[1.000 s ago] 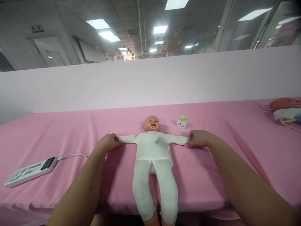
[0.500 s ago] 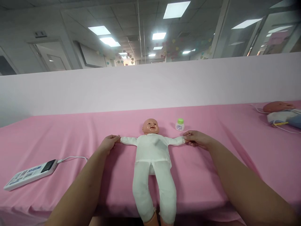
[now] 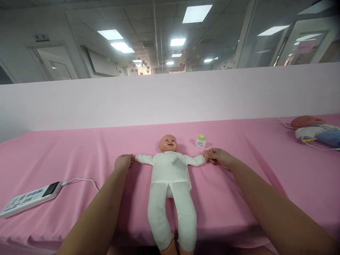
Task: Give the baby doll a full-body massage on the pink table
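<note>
Doll (image 3: pixel 170 177) lies face-up at the near table (image 3: pixel 79 156) edge, arms outstretched. Left hand (image 3: pixel 123 163) closes round one cuff, right hand (image 3: pixel 217 157) pinches the other; even, gentle tension suits. Beyond, small bottle (image 3: pixel 200 141) stands clear.

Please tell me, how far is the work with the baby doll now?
Done: the doll lies on its back on the pink sheet, dressed in white, arms spread. In hand: the left hand and right hand each hold a doll hand. Left: the small bottle stands untouched.
</note>
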`<action>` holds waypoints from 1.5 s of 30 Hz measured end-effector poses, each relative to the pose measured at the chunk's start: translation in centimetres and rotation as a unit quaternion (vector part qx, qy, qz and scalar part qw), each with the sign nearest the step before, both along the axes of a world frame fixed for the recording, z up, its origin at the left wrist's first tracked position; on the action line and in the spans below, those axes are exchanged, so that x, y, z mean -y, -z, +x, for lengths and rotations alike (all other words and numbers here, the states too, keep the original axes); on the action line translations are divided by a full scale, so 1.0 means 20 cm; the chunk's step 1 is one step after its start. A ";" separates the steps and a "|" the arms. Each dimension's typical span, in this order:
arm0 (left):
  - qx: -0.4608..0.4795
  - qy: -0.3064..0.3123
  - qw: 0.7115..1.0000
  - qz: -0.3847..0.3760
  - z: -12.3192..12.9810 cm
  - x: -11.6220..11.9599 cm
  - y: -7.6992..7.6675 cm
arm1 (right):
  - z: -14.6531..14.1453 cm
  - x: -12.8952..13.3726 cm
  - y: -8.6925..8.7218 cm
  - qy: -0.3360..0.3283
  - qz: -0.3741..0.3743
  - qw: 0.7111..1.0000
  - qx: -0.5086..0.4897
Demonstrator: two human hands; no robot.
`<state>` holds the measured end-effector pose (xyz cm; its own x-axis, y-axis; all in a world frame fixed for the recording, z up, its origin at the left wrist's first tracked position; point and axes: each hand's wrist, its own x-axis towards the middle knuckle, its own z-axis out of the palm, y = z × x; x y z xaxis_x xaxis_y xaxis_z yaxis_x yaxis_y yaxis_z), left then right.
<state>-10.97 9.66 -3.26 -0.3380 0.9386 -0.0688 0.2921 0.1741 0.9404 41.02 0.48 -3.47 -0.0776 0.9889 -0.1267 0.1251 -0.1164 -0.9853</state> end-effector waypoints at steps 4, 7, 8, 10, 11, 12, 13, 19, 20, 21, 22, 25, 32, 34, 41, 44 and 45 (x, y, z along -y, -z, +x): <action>0.070 -0.029 0.997 0.012 0.02 0.04 -0.02 | 0.00 0.04 0.00 0.017 0.018 1.000 -0.002; 0.120 -0.028 0.992 0.025 0.02 0.06 -0.06 | -0.01 0.07 -0.02 0.006 -0.002 0.999 -0.037; 0.136 -0.028 0.990 0.027 0.03 0.07 -0.07 | -0.01 0.07 -0.03 0.003 -0.008 0.999 -0.052; 0.164 -0.029 0.986 0.022 0.04 0.08 -0.09 | -0.02 0.07 -0.04 0.006 -0.016 0.997 -0.081; 0.177 -0.031 0.984 0.017 0.05 0.08 -0.10 | -0.02 0.07 -0.04 0.010 -0.022 0.995 -0.095; 0.188 -0.032 0.982 0.011 0.05 0.08 -0.10 | -0.03 0.06 -0.03 0.015 -0.030 0.994 -0.109; 0.198 -0.034 0.980 0.004 0.06 0.08 -0.11 | -0.02 0.06 -0.03 0.020 -0.038 0.992 -0.119; 0.216 -0.041 0.975 -0.013 0.06 0.07 -0.11 | 0.00 0.01 0.02 0.010 -0.034 0.992 -0.120; 0.215 -0.043 0.976 -0.011 0.06 0.07 -0.11 | 0.00 0.01 0.02 0.012 -0.031 0.993 -0.116; 0.213 -0.043 0.976 -0.007 0.06 0.07 -0.10 | 0.00 0.00 0.03 0.017 -0.029 0.993 -0.113; 0.213 -0.041 0.976 0.000 0.06 0.06 -0.09 | 0.00 0.00 0.04 0.024 -0.029 0.993 -0.111; 0.220 -0.038 0.975 0.016 0.05 0.03 -0.06 | -0.01 -0.01 0.04 0.038 -0.029 0.994 -0.098; 0.235 -0.054 0.970 -0.026 0.05 0.00 -0.06 | 0.02 -0.01 0.05 0.035 -0.033 0.995 -0.083; 0.240 -0.043 0.970 -0.024 0.05 0.01 -0.07 | 0.04 -0.01 0.05 0.030 -0.046 0.993 -0.102; 0.236 -0.015 0.972 -0.010 0.03 0.03 -0.07 | 0.07 0.03 0.01 -0.018 -0.062 0.988 -0.142; 0.226 -0.011 0.974 0.000 0.01 0.03 -0.05 | 0.05 0.03 0.01 -0.013 -0.054 0.990 -0.128; 0.223 -0.014 0.975 0.003 0.01 0.03 -0.05 | 0.05 0.03 0.01 -0.010 -0.050 0.991 -0.120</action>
<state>-10.76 9.15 -2.36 -0.3008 0.9304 -0.2095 -0.1501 0.1707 0.9738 41.95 -0.09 -3.65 -0.1364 0.9703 -0.1998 -0.1082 -0.2150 -0.9706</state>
